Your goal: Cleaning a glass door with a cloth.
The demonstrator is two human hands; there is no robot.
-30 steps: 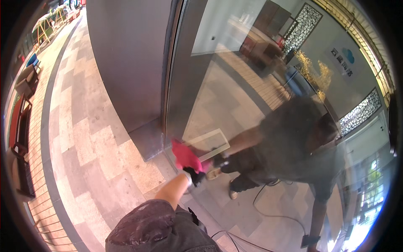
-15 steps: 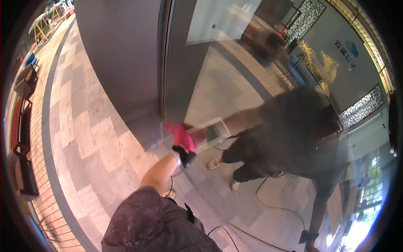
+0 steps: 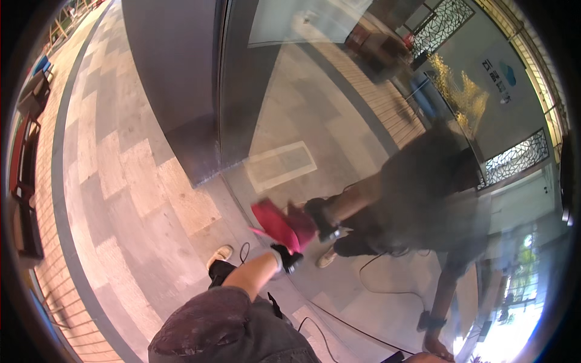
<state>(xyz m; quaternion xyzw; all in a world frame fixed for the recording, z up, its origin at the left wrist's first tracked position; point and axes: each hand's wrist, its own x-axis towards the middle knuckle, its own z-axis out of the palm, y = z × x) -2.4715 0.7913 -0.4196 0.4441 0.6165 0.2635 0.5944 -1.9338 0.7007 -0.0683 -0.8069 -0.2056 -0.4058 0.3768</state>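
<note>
My left hand (image 3: pixel 293 244) is closed on a red-pink cloth (image 3: pixel 273 221), held against or very near the lower part of a large glass pane (image 3: pixel 339 151). Motion blurs the cloth, and it covers most of the fingers. A black band circles that wrist. In the glass, the reflected hand and cloth meet the real ones. Only a sliver of my right hand (image 3: pixel 426 359) shows at the bottom edge, beside a black wristband (image 3: pixel 396 357). It is close to its own reflection on the pane; its fingers are cut off.
A dark grey panel (image 3: pixel 175 66) adjoins the glass on the left. Paving tiles (image 3: pixel 115 181) run alongside, with dark chairs (image 3: pixel 30 181) at far left. A thin black cable (image 3: pixel 318 336) lies on the floor near my shoe (image 3: pixel 219 256). A pale rectangle (image 3: pixel 281 166) shows through or in the glass.
My left hand and the red cloth have moved down along the glass and slightly right. My shoe shows more fully, and a bit of my right hand has come in at the bottom.
</note>
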